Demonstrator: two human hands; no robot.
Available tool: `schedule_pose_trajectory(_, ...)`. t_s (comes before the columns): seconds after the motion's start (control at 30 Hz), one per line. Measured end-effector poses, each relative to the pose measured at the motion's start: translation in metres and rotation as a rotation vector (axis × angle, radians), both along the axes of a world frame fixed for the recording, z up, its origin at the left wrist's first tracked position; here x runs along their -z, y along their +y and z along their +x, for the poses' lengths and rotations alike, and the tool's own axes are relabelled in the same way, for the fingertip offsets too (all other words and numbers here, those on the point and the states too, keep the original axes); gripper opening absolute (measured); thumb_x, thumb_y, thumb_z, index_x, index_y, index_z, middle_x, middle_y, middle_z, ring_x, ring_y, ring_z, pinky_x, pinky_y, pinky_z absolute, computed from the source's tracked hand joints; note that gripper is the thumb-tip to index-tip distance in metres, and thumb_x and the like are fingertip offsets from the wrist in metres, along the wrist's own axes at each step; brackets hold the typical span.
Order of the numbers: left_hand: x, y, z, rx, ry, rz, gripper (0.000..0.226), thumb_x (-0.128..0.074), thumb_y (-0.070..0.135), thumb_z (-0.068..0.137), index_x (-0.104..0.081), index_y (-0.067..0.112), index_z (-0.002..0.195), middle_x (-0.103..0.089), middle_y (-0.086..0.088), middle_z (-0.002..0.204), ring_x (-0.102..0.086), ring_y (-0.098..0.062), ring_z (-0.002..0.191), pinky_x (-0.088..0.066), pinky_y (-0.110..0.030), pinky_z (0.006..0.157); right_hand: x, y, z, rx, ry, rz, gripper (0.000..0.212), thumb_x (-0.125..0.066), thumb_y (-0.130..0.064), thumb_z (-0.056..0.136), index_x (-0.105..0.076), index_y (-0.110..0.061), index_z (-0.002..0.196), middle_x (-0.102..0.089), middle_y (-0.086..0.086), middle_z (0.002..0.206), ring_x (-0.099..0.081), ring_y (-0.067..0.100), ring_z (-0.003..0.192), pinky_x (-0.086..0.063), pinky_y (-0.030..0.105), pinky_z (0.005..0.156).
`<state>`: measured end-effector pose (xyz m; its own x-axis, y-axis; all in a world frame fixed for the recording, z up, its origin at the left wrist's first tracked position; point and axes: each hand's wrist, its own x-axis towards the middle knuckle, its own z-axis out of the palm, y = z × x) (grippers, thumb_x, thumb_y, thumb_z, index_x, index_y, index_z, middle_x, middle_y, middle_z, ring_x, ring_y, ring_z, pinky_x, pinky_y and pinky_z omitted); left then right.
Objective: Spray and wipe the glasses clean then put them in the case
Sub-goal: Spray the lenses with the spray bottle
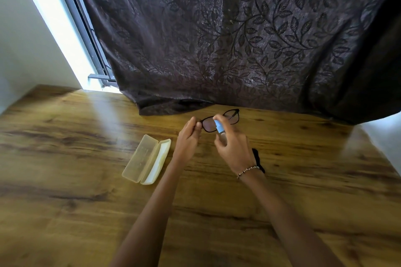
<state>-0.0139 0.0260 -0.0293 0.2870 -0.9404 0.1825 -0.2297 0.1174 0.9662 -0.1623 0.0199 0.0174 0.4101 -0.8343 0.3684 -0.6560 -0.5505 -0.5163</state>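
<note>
— Where were the glasses at that point?

— The black-rimmed glasses [221, 119] were held up off the brown wood-grain table [86, 180], toward twelve o'clock from the person, just in front of the hem of the dark leaf-patterned curtain [217, 39]. The left hand [188, 138] pinched them at the left end of the frame, fingertips closed on the rim beside the lens.

— And the other hand?

— The right hand [233, 147], with a beaded bracelet [248, 170] at the wrist, was wrapped around a small clear spray bottle with a pale blue top [218, 127]. The forefinger lay over the top of the nozzle, and the bottle stood right in front of the left lens, touching or nearly so; I could not tell which.

— The case?

— The translucent cream plastic glasses case [146, 159] lay open on the table at about nine o'clock from the left hand, lid folded flat beside the tray, well clear of the glasses.

— Any cloth?

— A black cloth [258, 158] lay on the table at about three o'clock from the right wrist, mostly hidden behind it.
</note>
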Motion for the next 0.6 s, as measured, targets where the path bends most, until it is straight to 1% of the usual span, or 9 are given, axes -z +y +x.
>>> schedule_pose_trajectory(0.07,-0.0008,0.0006,-0.0001,0.0,0.013,0.003,0.021,-0.04,0.022,0.102,-0.048,0.017,0.084,-0.047,0.002,0.079,-0.042,-0.013,0.071,-0.038,-0.034,0.068,-0.0013,-0.0015,0.0006,0.019,-0.017,0.024,0.06,-0.063,-0.006,0.084,-0.043,-0.026,0.137,-0.049,-0.013,0.061,-0.046,0.0,0.05,-0.036,0.011,0.051)
schedule_pose_trajectory(0.1,-0.0007,0.0007,0.0,0.0,0.01,0.004,0.022,-0.039,0.022,0.103,-0.048,0.015,0.084,-0.047,0.0,0.079,-0.042,-0.014,0.071,-0.038,-0.035,0.068,-0.0023,-0.0017,0.0008,0.03,-0.03,0.024,0.061,-0.064,-0.005,0.082,-0.045,-0.026,0.136,-0.049,-0.014,0.061,-0.046,0.0,0.05,-0.036,0.01,0.051)
schedule_pose_trajectory(0.17,-0.0009,0.001,0.0005,0.001,0.0,0.006,0.022,-0.039,0.023,0.103,-0.048,0.012,0.085,-0.047,-0.001,0.08,-0.042,-0.015,0.072,-0.038,-0.035,0.069,-0.0044,-0.0022,0.0011,0.031,-0.033,0.016,0.061,-0.064,-0.005,0.081,-0.045,-0.027,0.136,-0.053,-0.011,0.064,-0.051,0.003,0.054,-0.042,0.014,0.054)
schedule_pose_trajectory(0.23,-0.0017,0.0013,0.0006,0.003,0.008,0.005,0.022,-0.039,0.023,0.103,-0.048,0.014,0.085,-0.047,0.001,0.079,-0.042,-0.014,0.071,-0.039,-0.035,0.068,-0.0061,-0.004,0.0009,0.004,0.008,0.007,0.061,-0.063,-0.007,0.082,-0.044,-0.029,0.136,-0.055,-0.007,0.068,-0.053,0.006,0.057,-0.047,0.019,0.055)
schedule_pose_trajectory(0.33,-0.0024,0.0018,0.0001,0.007,0.015,0.005,0.022,-0.04,0.023,0.102,-0.047,0.016,0.083,-0.047,0.001,0.079,-0.042,-0.014,0.071,-0.039,-0.035,0.068,-0.0064,-0.005,0.0006,-0.002,0.046,-0.006,0.06,-0.062,-0.007,0.083,-0.043,-0.03,0.134,-0.048,-0.008,0.064,-0.048,0.003,0.053,-0.043,0.018,0.051)
schedule_pose_trajectory(0.4,-0.0025,0.0022,0.0004,0.011,0.019,0.007,0.022,-0.04,0.023,0.102,-0.047,0.018,0.082,-0.047,0.003,0.078,-0.042,-0.012,0.07,-0.038,-0.034,0.067,-0.0056,-0.0021,0.0011,0.032,0.001,-0.011,0.057,-0.064,-0.005,0.081,-0.047,-0.027,0.131,-0.049,-0.009,0.062,-0.052,0.007,0.054,-0.05,0.024,0.052)
schedule_pose_trajectory(0.47,-0.0031,0.003,0.001,0.014,0.022,0.005,0.022,-0.04,0.024,0.102,-0.047,0.02,0.082,-0.047,0.006,0.076,-0.042,-0.01,0.068,-0.039,-0.033,0.066,-0.0044,0.0009,0.0013,0.082,-0.063,-0.053,0.054,-0.065,-0.003,0.079,-0.052,-0.024,0.127,-0.047,-0.012,0.061,-0.052,0.009,0.053,-0.053,0.029,0.052)
schedule_pose_trajectory(0.53,-0.0031,0.0034,0.0017,0.015,0.017,0.002,0.022,-0.04,0.025,0.102,-0.047,0.015,0.085,-0.048,0.006,0.077,-0.043,-0.009,0.069,-0.04,-0.034,0.067,-0.004,0.0011,0.0017,0.127,-0.092,-0.09,0.054,-0.066,-0.004,0.078,-0.053,-0.023,0.127,-0.05,-0.01,0.064,-0.054,0.012,0.054,-0.054,0.033,0.052)
schedule_pose_trajectory(0.6,-0.0025,0.0037,0.0022,0.014,0.003,-0.006,0.023,-0.04,0.026,0.102,-0.048,0.011,0.087,-0.049,0.007,0.076,-0.044,-0.008,0.069,-0.041,-0.033,0.067,-0.0049,-0.0004,0.002,0.13,-0.071,-0.098,0.057,-0.064,-0.007,0.079,-0.049,-0.027,0.131,-0.058,-0.004,0.071,-0.058,0.017,0.057,-0.054,0.035,0.053)
